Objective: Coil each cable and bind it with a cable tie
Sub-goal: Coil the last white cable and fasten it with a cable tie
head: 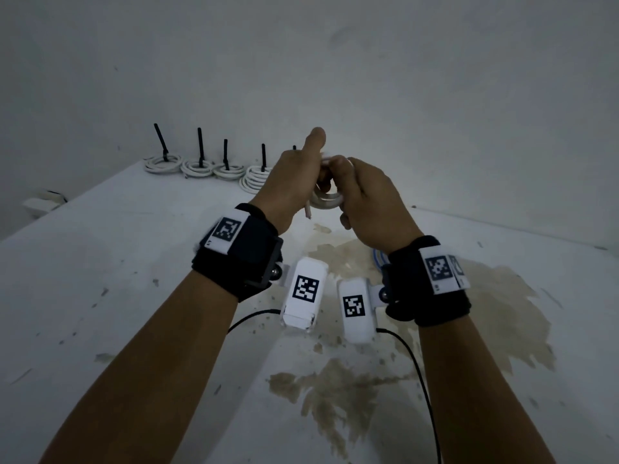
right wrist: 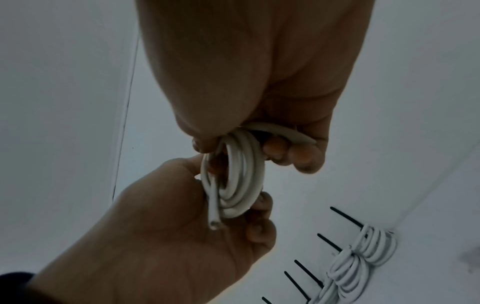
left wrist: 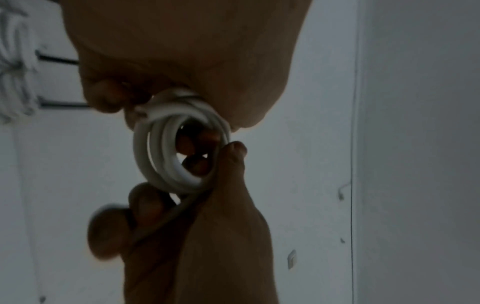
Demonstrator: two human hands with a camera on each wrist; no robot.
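I hold a small coil of white cable point(head: 326, 200) in the air above the table between both hands. My left hand point(head: 294, 179) grips its left side with curled fingers, thumb raised. My right hand point(head: 365, 199) pinches the coil's right side. One cut end of the cable point(head: 307, 212) sticks out below my left hand. In the left wrist view the coil point(left wrist: 179, 148) hangs below my left hand point(left wrist: 182, 51), with my right hand point(left wrist: 207, 236) under it. From the right wrist, the coil point(right wrist: 233, 181) sits between my right hand point(right wrist: 259, 72) and left hand point(right wrist: 168, 236). No tie shows on this coil.
Several bound white coils point(head: 197, 167) with upright black cable ties point(head: 200, 142) line the far left edge of the stained white table point(head: 134, 262); they also show as bound coils point(right wrist: 358, 257). A blue cable point(head: 378, 262) lies near my right wrist. A grey wall stands behind.
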